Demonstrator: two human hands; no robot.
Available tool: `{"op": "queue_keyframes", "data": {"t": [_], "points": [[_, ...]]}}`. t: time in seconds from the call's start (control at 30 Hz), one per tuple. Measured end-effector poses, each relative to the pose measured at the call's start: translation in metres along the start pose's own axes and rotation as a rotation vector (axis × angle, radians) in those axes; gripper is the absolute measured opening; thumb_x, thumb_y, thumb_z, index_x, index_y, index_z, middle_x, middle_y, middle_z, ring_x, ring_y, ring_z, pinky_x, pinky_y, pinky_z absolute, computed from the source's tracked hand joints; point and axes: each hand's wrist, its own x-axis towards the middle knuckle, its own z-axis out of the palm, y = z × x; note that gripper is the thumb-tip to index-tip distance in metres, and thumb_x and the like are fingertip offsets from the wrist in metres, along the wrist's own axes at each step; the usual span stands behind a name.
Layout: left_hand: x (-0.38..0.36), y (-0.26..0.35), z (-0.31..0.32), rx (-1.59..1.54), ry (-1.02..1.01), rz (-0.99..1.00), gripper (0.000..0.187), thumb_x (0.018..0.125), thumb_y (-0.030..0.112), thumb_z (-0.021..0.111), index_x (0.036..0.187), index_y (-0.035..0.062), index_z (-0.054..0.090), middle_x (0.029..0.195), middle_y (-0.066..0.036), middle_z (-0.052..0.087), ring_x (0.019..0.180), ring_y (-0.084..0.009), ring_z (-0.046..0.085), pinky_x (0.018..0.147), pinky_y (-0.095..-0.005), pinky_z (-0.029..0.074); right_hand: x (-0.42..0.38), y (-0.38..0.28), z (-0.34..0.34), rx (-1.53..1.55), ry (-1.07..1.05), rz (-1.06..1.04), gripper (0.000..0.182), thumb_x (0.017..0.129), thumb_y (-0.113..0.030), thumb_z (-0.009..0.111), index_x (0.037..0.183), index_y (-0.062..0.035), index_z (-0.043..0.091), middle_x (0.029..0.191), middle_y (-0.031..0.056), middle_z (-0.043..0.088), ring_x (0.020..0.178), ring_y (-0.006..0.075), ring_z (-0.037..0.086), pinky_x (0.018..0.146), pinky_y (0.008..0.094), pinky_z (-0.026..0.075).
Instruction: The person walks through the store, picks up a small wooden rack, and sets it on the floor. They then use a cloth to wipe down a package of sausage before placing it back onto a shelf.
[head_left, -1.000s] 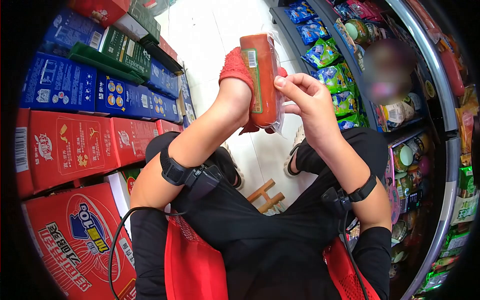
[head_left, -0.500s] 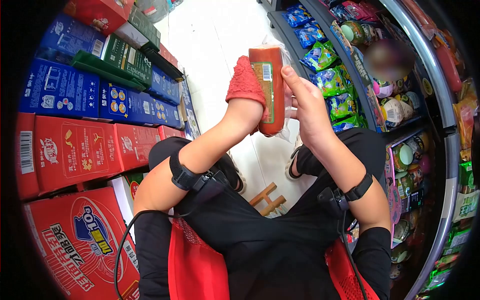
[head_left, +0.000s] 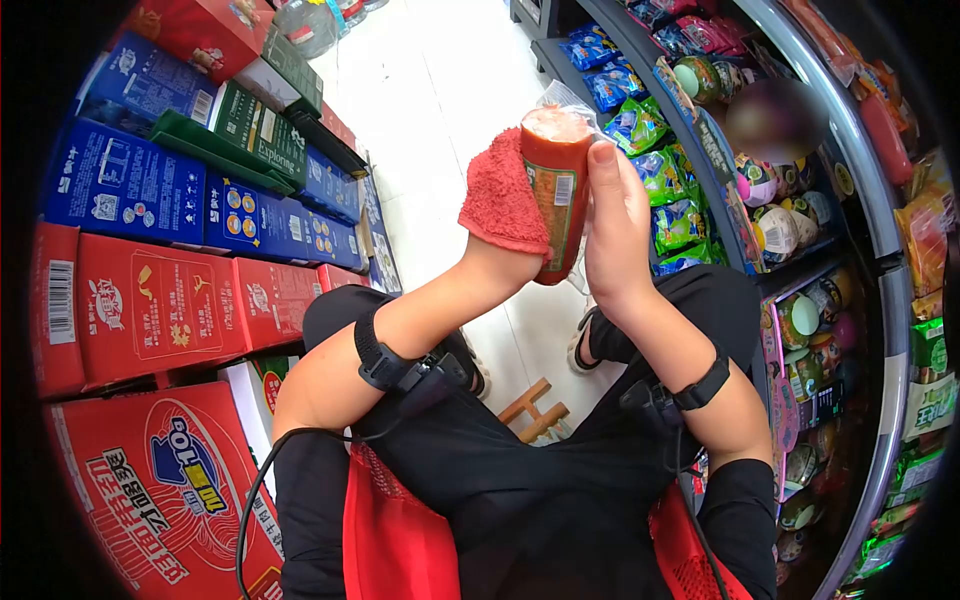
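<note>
A thick packaged ham sausage (head_left: 556, 200), reddish-brown with a printed label and barcode, is held up in front of me. Its pale pinkish top end tilts toward me, with clear plastic wrap sticking out around it. My right hand (head_left: 622, 235) is closed along the sausage's right side, thumb near the top. A red terry cloth (head_left: 503, 190) drapes over my left hand (head_left: 503, 268) and presses against the sausage's left side. The cloth hides the left fingers; only the wrist and base of the hand show.
Stacked blue and red drink cartons (head_left: 125, 185) line the left side, with a large red carton (head_left: 165, 490) nearer me. On the right, shelves carry green and blue snack bags (head_left: 655, 175) behind a curved metal rail (head_left: 893, 380). A wooden stool (head_left: 537, 410) shows between my legs.
The sausage has tipped so that its top end faces me, and it has come slightly lower and to the right. The cloth has shifted from a pointed shape to a broader fold along its side.
</note>
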Motion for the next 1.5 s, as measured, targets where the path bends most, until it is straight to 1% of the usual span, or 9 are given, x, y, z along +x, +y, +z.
{"op": "queue_keyframes", "data": {"t": [0.2, 0.4, 0.67, 0.73, 0.8, 0.83, 0.97, 1.17, 1.5], "points": [[-0.007, 0.002, 0.004, 0.280, -0.019, 0.140, 0.064, 0.070, 0.017, 0.073, 0.126, 0.0010, 0.046, 0.119, -0.019, 0.052, 0.111, -0.0382, 0.047, 0.095, -0.0441, 0.037, 0.000, -0.010, -0.005, -0.116, -0.025, -0.238, 0.034, 0.100, -0.026, 0.052, 0.097, 0.0053, 0.064, 0.100, 0.0089, 0.057, 0.093, 0.0139, 0.053, 0.086, 0.0267, 0.040], [-0.010, -0.002, -0.004, 0.275, -0.100, 0.100, 0.070, 0.063, 0.020, 0.078, 0.124, 0.0026, 0.047, 0.117, -0.019, 0.053, 0.108, -0.0381, 0.050, 0.092, -0.0440, 0.041, 0.000, -0.010, -0.007, 0.236, -0.083, -0.070, 0.031, 0.099, -0.022, 0.051, 0.096, 0.0068, 0.063, 0.103, 0.0077, 0.056, 0.095, 0.0147, 0.053, 0.088, 0.0267, 0.039], [-0.019, -0.021, 0.021, 0.069, 0.167, 0.008, 0.047, 0.080, 0.024, 0.071, 0.119, 0.0044, 0.052, 0.111, -0.011, 0.059, 0.103, -0.0262, 0.060, 0.089, -0.0387, 0.048, 0.003, 0.000, -0.009, 0.330, -0.138, -0.041, 0.023, 0.091, -0.009, 0.054, 0.108, 0.0025, 0.063, 0.111, 0.0097, 0.061, 0.107, 0.0166, 0.058, 0.098, 0.0313, 0.042], [-0.018, -0.030, 0.027, -0.271, 0.193, -0.130, 0.034, 0.088, 0.023, 0.064, 0.115, 0.0055, 0.054, 0.111, -0.007, 0.059, 0.103, -0.0196, 0.059, 0.088, -0.0350, 0.049, 0.001, -0.005, -0.005, 0.308, -0.170, -0.034, 0.021, 0.088, -0.008, 0.058, 0.105, 0.0017, 0.064, 0.107, 0.0092, 0.063, 0.097, 0.0175, 0.062, 0.090, 0.0288, 0.047], [-0.009, -0.014, 0.002, -0.299, 0.042, -0.225, 0.022, 0.095, 0.020, 0.056, 0.112, 0.0062, 0.054, 0.109, -0.005, 0.058, 0.101, -0.0138, 0.058, 0.085, -0.0289, 0.049, -0.001, -0.008, -0.002, 0.294, -0.168, -0.012, 0.021, 0.088, -0.006, 0.058, 0.106, 0.0017, 0.064, 0.111, 0.0111, 0.064, 0.107, 0.0175, 0.059, 0.099, 0.0314, 0.042], [0.001, -0.013, -0.006, -0.177, -0.096, -0.224, 0.022, 0.095, 0.022, 0.055, 0.112, 0.0063, 0.054, 0.107, -0.004, 0.058, 0.100, -0.0135, 0.057, 0.084, -0.0285, 0.048, 0.002, -0.003, -0.001, 0.236, -0.144, -0.084, 0.021, 0.087, -0.006, 0.059, 0.105, 0.0015, 0.065, 0.109, 0.0103, 0.064, 0.106, 0.0172, 0.059, 0.098, 0.0311, 0.042], [-0.001, -0.002, -0.008, -0.600, 0.100, -0.573, 0.029, 0.100, 0.027, 0.045, 0.120, 0.0067, 0.051, 0.109, -0.005, 0.057, 0.101, -0.0154, 0.058, 0.086, -0.0298, 0.048, 0.006, -0.010, -0.002, 0.224, -0.183, -0.072, 0.017, 0.086, -0.006, 0.060, 0.100, 0.0012, 0.067, 0.106, 0.0088, 0.060, 0.105, 0.0179, 0.059, 0.097, 0.0313, 0.042], [0.001, -0.005, -0.025, -0.870, -0.068, -0.660, 0.035, 0.100, 0.031, 0.044, 0.126, 0.0076, 0.047, 0.114, -0.007, 0.056, 0.103, -0.0194, 0.059, 0.089, -0.0344, 0.050, 0.016, -0.008, -0.010, 0.460, -0.359, 0.058, 0.011, 0.082, -0.005, 0.068, 0.093, -0.0022, 0.065, 0.110, 0.0089, 0.062, 0.113, 0.0190, 0.055, 0.103, 0.0338, 0.039], [0.006, -0.026, -0.044, -0.781, -0.134, -0.755, 0.041, 0.100, 0.031, 0.048, 0.129, 0.0027, 0.046, 0.117, -0.011, 0.057, 0.105, -0.0211, 0.059, 0.090, -0.0337, 0.050, 0.020, -0.013, -0.025, 0.343, -0.457, -0.004, 0.044, 0.077, -0.014, 0.079, 0.111, -0.0046, 0.054, 0.105, 0.0062, 0.060, 0.115, 0.0175, 0.052, 0.100, 0.0346, 0.041]]}}
